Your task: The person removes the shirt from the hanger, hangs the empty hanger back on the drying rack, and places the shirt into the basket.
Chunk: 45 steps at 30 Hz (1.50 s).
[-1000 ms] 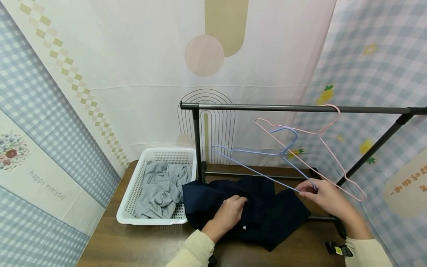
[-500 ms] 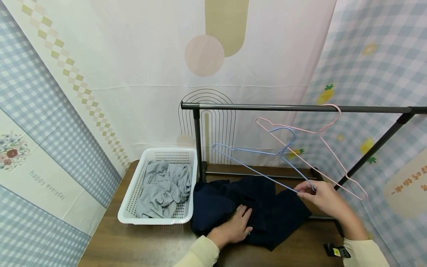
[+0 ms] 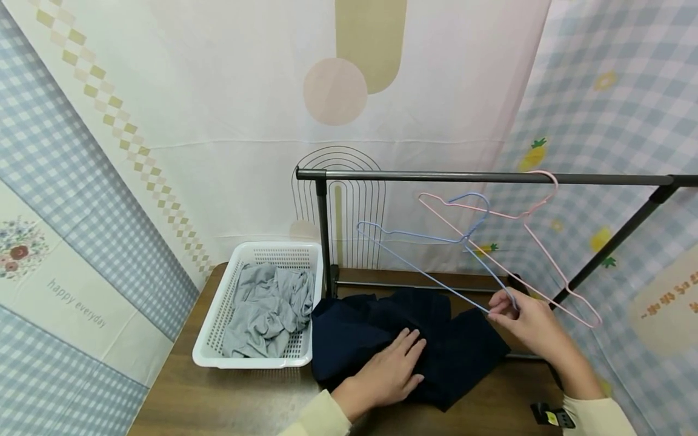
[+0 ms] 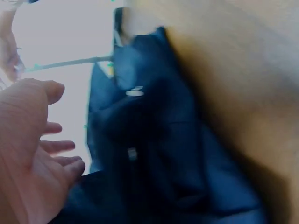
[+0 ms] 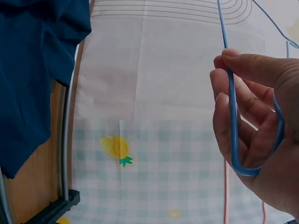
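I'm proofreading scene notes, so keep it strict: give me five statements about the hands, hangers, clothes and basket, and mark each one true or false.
1. The right hand holds the blue hanger. True.
2. The pink hanger lies in the white basket. False: it hangs from the black rail.
3. Gray cloth lies in the white basket. True.
4. The dark blue garment hangs from the black rail. False: it lies on the wooden table, below the rail.
5. The left hand is over the dark blue garment. True.
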Each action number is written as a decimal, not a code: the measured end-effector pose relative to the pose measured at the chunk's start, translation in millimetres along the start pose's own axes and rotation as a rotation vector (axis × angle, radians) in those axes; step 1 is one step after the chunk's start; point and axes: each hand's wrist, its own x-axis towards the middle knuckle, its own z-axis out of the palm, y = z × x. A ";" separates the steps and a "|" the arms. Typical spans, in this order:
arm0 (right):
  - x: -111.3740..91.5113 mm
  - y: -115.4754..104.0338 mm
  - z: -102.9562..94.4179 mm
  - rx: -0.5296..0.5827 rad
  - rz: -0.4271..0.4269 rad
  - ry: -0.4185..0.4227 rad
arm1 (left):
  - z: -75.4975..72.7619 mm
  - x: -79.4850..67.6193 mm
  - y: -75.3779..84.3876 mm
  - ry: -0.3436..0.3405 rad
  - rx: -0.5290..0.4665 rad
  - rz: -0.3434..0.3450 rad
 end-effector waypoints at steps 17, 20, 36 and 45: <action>7.4 -8.5 -31.5 -0.115 -0.019 0.129 | -77.9 -44.4 -52.8 0.338 0.103 -0.013; 11.0 -6.4 -36.7 -0.114 0.030 0.134 | -80.3 -53.4 -65.8 0.261 0.043 -0.132; 11.3 11.0 -49.8 -0.167 0.163 0.092 | -64.2 -77.4 -89.8 0.158 -0.118 -0.364; 4.7 22.5 -43.7 -0.240 0.180 0.111 | -49.3 -70.7 -89.7 0.118 -0.166 -0.400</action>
